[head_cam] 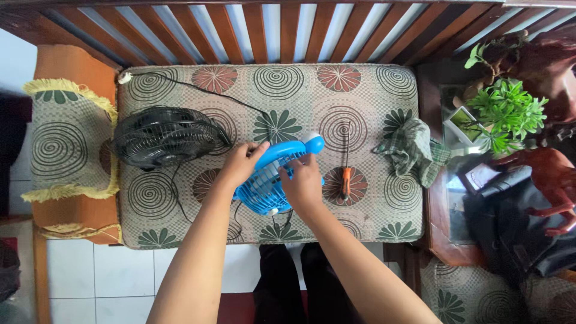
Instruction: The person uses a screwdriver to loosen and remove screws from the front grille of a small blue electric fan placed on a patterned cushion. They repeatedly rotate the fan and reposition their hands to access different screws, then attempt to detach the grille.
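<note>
We've got both hands closed on the small blue fan (270, 180) mid-frame on the patterned cushion (360, 90), left hand (240, 163) on its rim, right hand (303, 183) over the grille, and it looks light, bendy plastic, so best gripped by the rim.

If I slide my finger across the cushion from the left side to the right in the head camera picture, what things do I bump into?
Black fan → left hand → small blue fan → right hand → orange-handled screwdriver → crumpled green checked cloth.
</note>
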